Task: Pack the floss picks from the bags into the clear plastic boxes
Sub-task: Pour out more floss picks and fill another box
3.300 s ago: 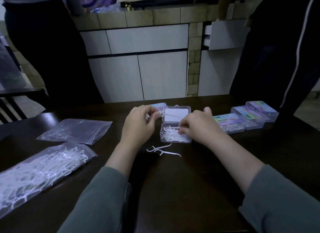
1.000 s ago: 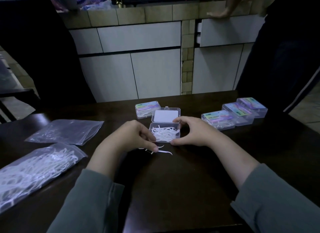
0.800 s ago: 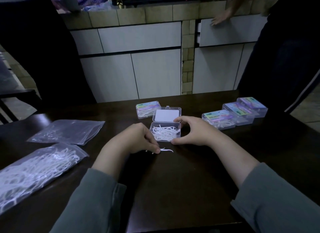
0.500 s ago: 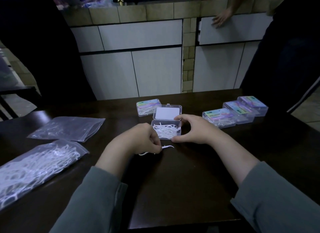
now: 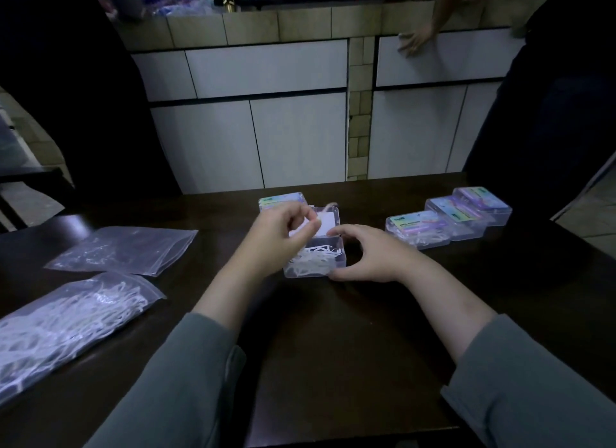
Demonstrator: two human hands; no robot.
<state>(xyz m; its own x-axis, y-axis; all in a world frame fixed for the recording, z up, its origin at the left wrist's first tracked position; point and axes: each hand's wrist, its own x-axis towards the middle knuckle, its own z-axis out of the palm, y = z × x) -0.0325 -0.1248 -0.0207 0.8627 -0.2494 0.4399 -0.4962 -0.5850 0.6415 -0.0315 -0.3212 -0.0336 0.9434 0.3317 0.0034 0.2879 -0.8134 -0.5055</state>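
Floss picks (image 5: 331, 207) are hanging pinched in the curled fingers (image 5: 308, 227) of the left hand (image 5: 278, 237) above the open box (image 5: 315, 259), which the right hand (image 5: 370, 254) is bracing with curved fingers. Lowering them flat among the picks already inside, I judge, is keeping the lid free to close.

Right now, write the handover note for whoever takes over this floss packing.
Left hand: raised over the open box, pinching floss picks; they are blurred, so the count is unclear.
Right hand: thumb and fingers hold the open box at its right side, steadying it on the table.
Open box: lid up, a heap of picks inside.
Done: three closed boxes in a row at the right, one more closed box behind the open one.
Left: drop in the held picks, close the lid, then work through the full bag at the near left. The flat bag behind it looks nearly empty.
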